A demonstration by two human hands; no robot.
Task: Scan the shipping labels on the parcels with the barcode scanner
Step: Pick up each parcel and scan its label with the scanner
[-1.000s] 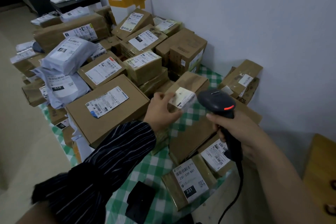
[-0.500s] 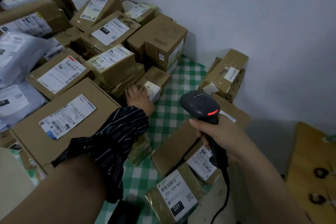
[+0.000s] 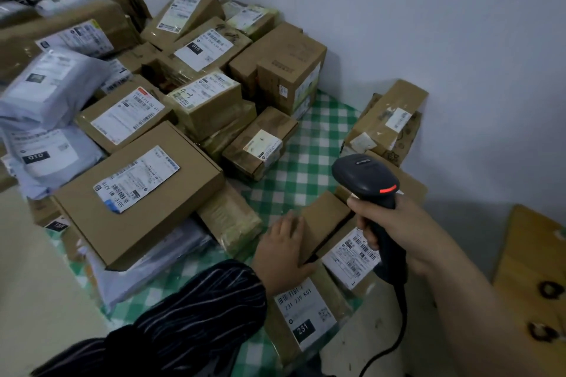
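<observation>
Left hand (image 3: pixel 283 251): palm down on the left end of a plain brown box (image 3: pixel 326 219). The fingers (image 3: pixel 291 223) lie close together and nearly straight on its top, with the thumb along the near edge. A striped sleeve (image 3: pixel 199 306) covers the forearm.
Right hand (image 3: pixel 398 232): fingers (image 3: pixel 364 226) curled tight round the handle of the barcode scanner (image 3: pixel 364 176), thumb up against its neck.
Barcode scanner: held in the air over the near right corner of the table, head above the far end of the plain brown box. A red light is lit on its back, and a black cable (image 3: pixel 398 337) hangs from the grip.
Nearest labels: parcel marked 231 (image 3: pixel 301 312), just below the left hand. A labelled parcel (image 3: pixel 349 257) lies beside it, partly behind the scanner handle.
Table (image 3: pixel 309 159): green-and-white checked cloth, showing in a strip between the piles.
Other parcels: small box (image 3: pixel 260 144) with a label folded over its edge; large flat box (image 3: pixel 137 193); grey mailer bags (image 3: pixel 46 95) at left. Further cartons are stacked against the white wall (image 3: pixel 428 40).
Right edge: wooden surface (image 3: pixel 536 269), cut off by the frame.
Hard to make out: the far left pile is blurred, most label print is unreadable, and the scanner's window faces away.
</observation>
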